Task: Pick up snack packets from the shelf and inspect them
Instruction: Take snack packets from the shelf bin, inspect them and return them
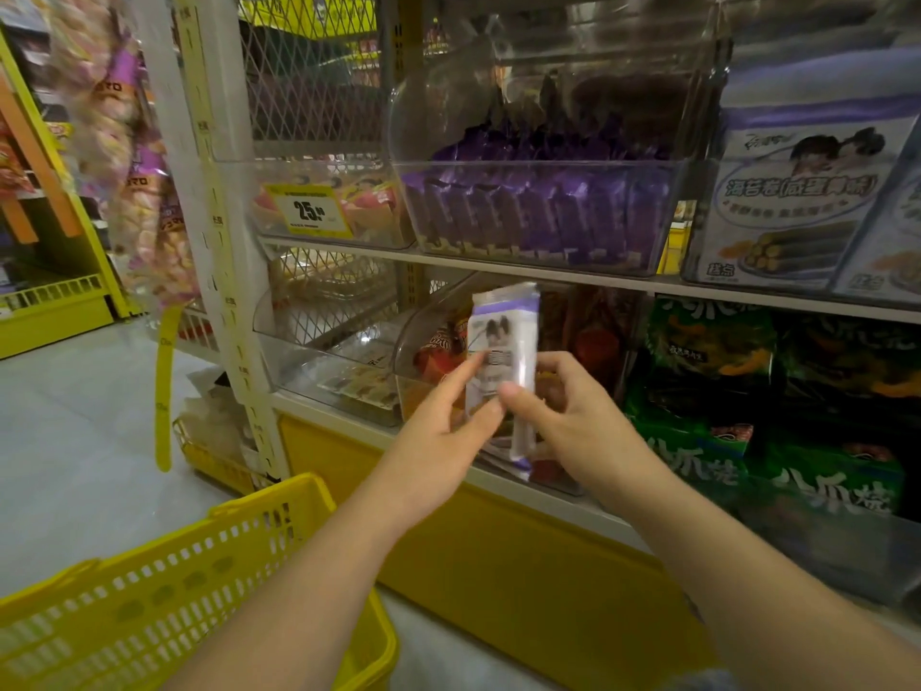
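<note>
Head view: left hand [438,431], right hand [573,421], each grip clamped on snack packet [503,336]; packet upright.

We extend both forearms forward. Our left hand [438,441] and right hand [573,426] each pinch the snack packet [503,336], thumbs in front.
</note>
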